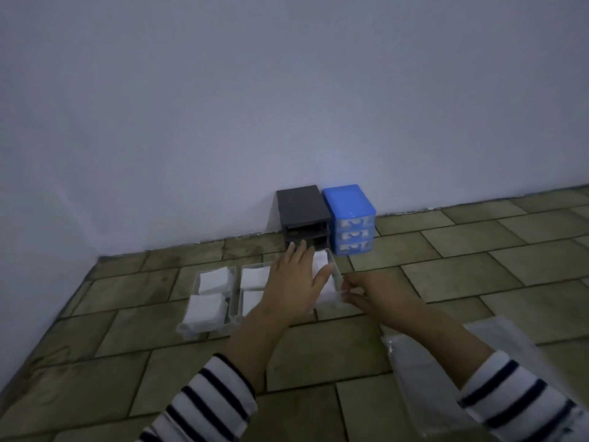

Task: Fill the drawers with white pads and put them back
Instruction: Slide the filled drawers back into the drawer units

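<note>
right, all three clear drawers (237, 301) hold white pads (213, 280); my left hand (291, 282) lies flat, fingers straight, over the third, right hand (371, 293) pinching its rim; the dark cabinet (304, 215) sits unfilled.

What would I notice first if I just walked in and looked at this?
Probably the bright blue drawer box against the wall, with a dark grey drawer box right beside it, its slots empty. Then the clear drawers on the tiled floor holding white pads, with the left hand spread flat over one and the right hand pinching its front edge.
</note>
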